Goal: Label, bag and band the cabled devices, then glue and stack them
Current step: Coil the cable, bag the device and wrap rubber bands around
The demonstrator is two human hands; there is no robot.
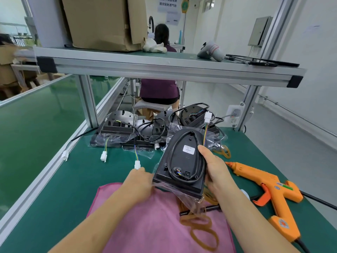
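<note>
Wide view first: the green bench (82, 179) runs under everything, and the pink cloth (145, 225) lies directly below the grip. Out to the right of the grip, the orange glue gun (269, 189) is on its side, nozzle pointing back toward the hands. Beyond the grip sits the pile of cabled devices (127, 130), some already in plastic. Now the action: the black device (182, 168) is up off the cloth, tilted, its cable looped on its face. The right hand (215, 168) clamps its right edge, thumb across the face. The left hand (138, 181) is at the lower-left corner, fingertips hidden, so I can't tell whether it pinches or just steadies. The clear bag (189, 199) is bunched loosely around the lower end, apparently only partly on. The risks, as I judge them: the film could snag on a corner and tear if tugged. The loose wire tail with the white connector (207, 117), sticking up past the grip, could catch the bag mouth. The rubber bands (198, 227) just below the grip are tangled, so one pull may lift several. Writing: the white label (188, 149) beside the thumb has several printed lines, too small to read. The hanging sign (168, 4) far beyond shows two lines of Chinese characters.
</note>
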